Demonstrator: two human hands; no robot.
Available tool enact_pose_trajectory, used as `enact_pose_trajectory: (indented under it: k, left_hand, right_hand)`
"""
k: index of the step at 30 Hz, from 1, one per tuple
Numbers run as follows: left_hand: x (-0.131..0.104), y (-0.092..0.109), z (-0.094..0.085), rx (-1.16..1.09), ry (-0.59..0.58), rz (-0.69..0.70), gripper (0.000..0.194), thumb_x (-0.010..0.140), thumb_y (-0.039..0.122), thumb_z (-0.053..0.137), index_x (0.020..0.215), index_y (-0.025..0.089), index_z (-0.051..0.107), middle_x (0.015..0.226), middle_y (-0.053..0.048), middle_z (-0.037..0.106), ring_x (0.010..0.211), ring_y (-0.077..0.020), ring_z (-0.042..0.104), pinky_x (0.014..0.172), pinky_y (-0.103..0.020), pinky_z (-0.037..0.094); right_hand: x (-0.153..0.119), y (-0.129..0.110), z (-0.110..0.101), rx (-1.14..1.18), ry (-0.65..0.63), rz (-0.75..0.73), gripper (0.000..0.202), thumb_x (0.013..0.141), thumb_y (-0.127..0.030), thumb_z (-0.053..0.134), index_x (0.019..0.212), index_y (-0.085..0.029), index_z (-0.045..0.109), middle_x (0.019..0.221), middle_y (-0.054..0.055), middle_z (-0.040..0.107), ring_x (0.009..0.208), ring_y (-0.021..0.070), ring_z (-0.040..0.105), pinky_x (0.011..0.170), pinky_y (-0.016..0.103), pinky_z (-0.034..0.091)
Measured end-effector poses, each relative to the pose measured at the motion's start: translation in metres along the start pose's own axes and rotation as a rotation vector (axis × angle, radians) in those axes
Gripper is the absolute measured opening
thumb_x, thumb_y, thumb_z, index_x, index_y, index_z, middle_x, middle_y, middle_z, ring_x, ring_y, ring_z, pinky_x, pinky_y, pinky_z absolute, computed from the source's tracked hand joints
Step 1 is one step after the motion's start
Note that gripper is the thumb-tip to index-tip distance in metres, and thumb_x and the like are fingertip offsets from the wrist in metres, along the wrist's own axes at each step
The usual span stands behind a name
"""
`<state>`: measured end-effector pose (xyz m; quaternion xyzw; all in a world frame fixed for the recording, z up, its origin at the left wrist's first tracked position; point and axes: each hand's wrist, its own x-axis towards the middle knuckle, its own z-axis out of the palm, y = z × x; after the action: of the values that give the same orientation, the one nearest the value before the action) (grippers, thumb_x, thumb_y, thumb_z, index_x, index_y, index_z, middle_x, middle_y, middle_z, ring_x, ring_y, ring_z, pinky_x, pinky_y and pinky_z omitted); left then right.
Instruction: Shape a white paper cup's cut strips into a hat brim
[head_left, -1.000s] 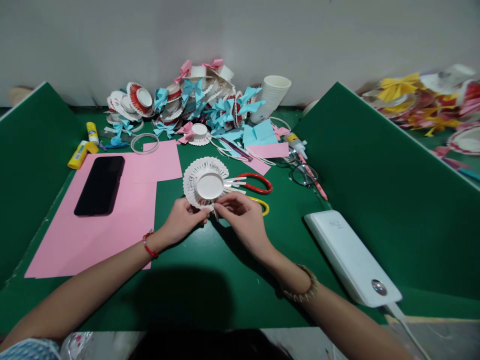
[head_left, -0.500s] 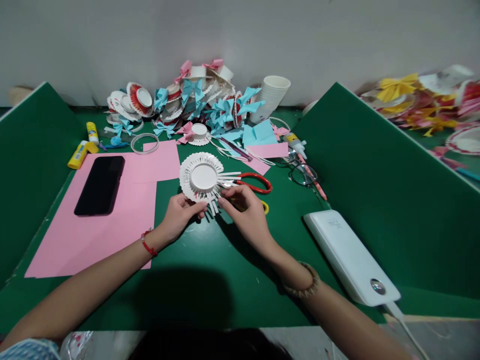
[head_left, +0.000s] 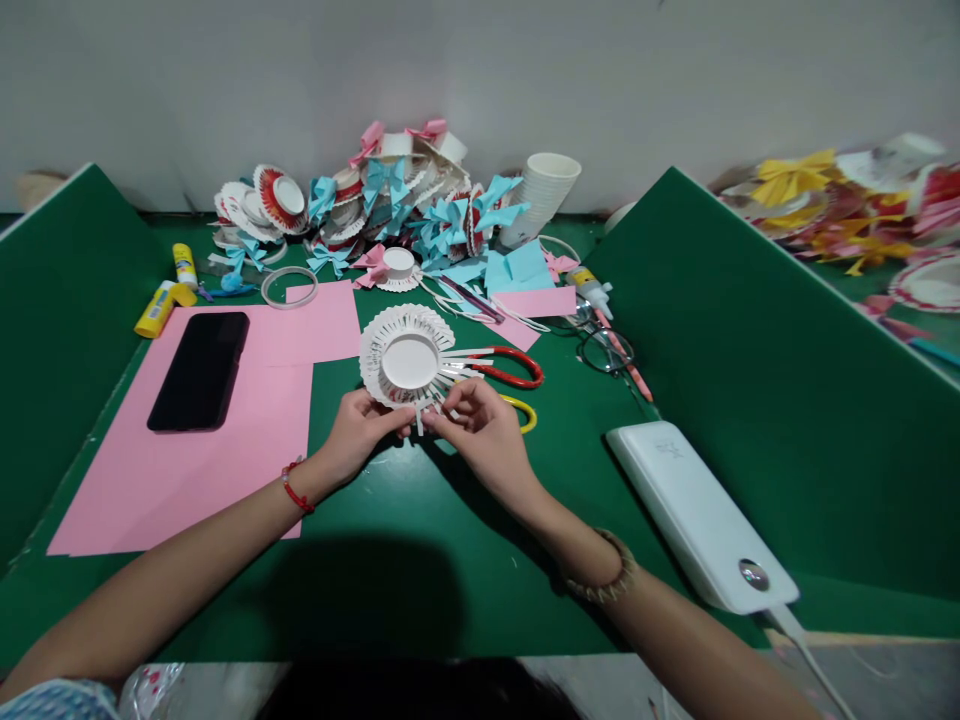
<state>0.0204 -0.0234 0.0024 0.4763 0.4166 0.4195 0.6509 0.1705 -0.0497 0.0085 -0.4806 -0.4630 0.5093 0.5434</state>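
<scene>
Between my hands is a white paper cup cut into strips [head_left: 409, 360], its round base facing up and many of the strips folded into a ruffled rim. On the right side several strips stick out straight. My left hand [head_left: 369, 422] pinches the lower left of the rim with thumb and fingers. At the lower right, my right hand [head_left: 484, 432] has its fingertips closed on one of the strips. Scissors with red and yellow handles [head_left: 521, 368] lie on the table just behind and beside my right hand, partly covered.
Pink paper sheets [head_left: 247, 480] lie at left under a black phone [head_left: 199, 370]. Glue sticks [head_left: 157, 308], a tape roll [head_left: 289, 288], stacked paper cups [head_left: 544, 195] and a pile of bow-trimmed paper pieces [head_left: 386, 190] stand behind. Eyeglasses [head_left: 606, 350] and a white power bank [head_left: 701, 510] are at right.
My right hand has shifted slightly left and down along the rim, to strips nearer my left thumb. The cup has turned a little, and more of the yellow scissor handle shows.
</scene>
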Motion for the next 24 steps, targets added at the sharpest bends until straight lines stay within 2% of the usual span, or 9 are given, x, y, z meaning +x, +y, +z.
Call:
enact_pose_trajectory:
  k: [5, 9, 13, 18, 20, 24]
  left_hand:
    - [0.000, 0.000, 0.000, 0.006, 0.002, 0.016, 0.019, 0.064, 0.026, 0.071, 0.064, 0.010, 0.060, 0.056, 0.000, 0.058, 0.051, -0.0078, 0.051, 0.052, -0.021, 0.041]
    - [0.000, 0.001, 0.001, 0.038, 0.058, 0.028, 0.020, 0.063, 0.027, 0.070, 0.062, 0.011, 0.058, 0.054, 0.002, 0.056, 0.049, -0.0073, 0.049, 0.051, -0.021, 0.040]
    - [-0.001, 0.003, 0.003, 0.117, 0.110, 0.057, 0.020, 0.061, 0.025, 0.070, 0.059, 0.012, 0.055, 0.051, 0.003, 0.054, 0.047, -0.0071, 0.047, 0.048, -0.020, 0.038]
    - [0.000, 0.002, 0.003, 0.109, 0.105, 0.022, 0.022, 0.062, 0.027, 0.070, 0.059, 0.011, 0.055, 0.051, 0.001, 0.054, 0.046, -0.0069, 0.047, 0.047, -0.021, 0.037]
    - [0.000, 0.001, 0.002, 0.062, 0.094, 0.003, 0.022, 0.062, 0.028, 0.070, 0.061, 0.011, 0.056, 0.052, 0.001, 0.055, 0.046, -0.0068, 0.047, 0.047, -0.021, 0.038]
    - [0.000, 0.001, 0.002, 0.000, 0.073, -0.019, 0.021, 0.061, 0.025, 0.071, 0.059, 0.011, 0.056, 0.050, 0.002, 0.054, 0.045, -0.0066, 0.047, 0.046, -0.020, 0.038]
  right_hand:
    - [-0.001, 0.000, 0.002, -0.068, -0.014, -0.049, 0.019, 0.067, -0.021, 0.067, 0.071, -0.020, 0.048, 0.065, -0.005, 0.052, 0.059, 0.0087, 0.054, 0.055, 0.022, 0.043]
    - [-0.005, -0.006, 0.002, -0.123, -0.042, -0.113, 0.007, 0.074, -0.019, 0.059, 0.075, -0.020, 0.053, 0.068, -0.003, 0.056, 0.059, 0.0101, 0.057, 0.057, 0.025, 0.046]
    - [-0.009, -0.011, 0.002, -0.188, -0.005, -0.218, 0.002, 0.078, -0.019, 0.057, 0.076, -0.020, 0.057, 0.067, -0.002, 0.060, 0.057, 0.0102, 0.058, 0.055, 0.024, 0.047]
    - [-0.008, -0.007, 0.001, -0.498, -0.031, -0.359, 0.005, 0.077, -0.016, 0.057, 0.075, -0.019, 0.060, 0.072, 0.002, 0.067, 0.066, 0.0132, 0.060, 0.064, 0.027, 0.048]
    - [-0.007, -0.004, 0.001, -0.554, -0.039, -0.375, 0.004, 0.076, -0.016, 0.059, 0.076, -0.019, 0.060, 0.073, 0.002, 0.067, 0.066, 0.0135, 0.060, 0.064, 0.026, 0.048]
    - [-0.007, 0.000, 0.003, -0.513, -0.021, -0.319, 0.004, 0.076, -0.017, 0.059, 0.073, -0.020, 0.058, 0.071, 0.000, 0.066, 0.064, 0.0129, 0.059, 0.061, 0.025, 0.046]
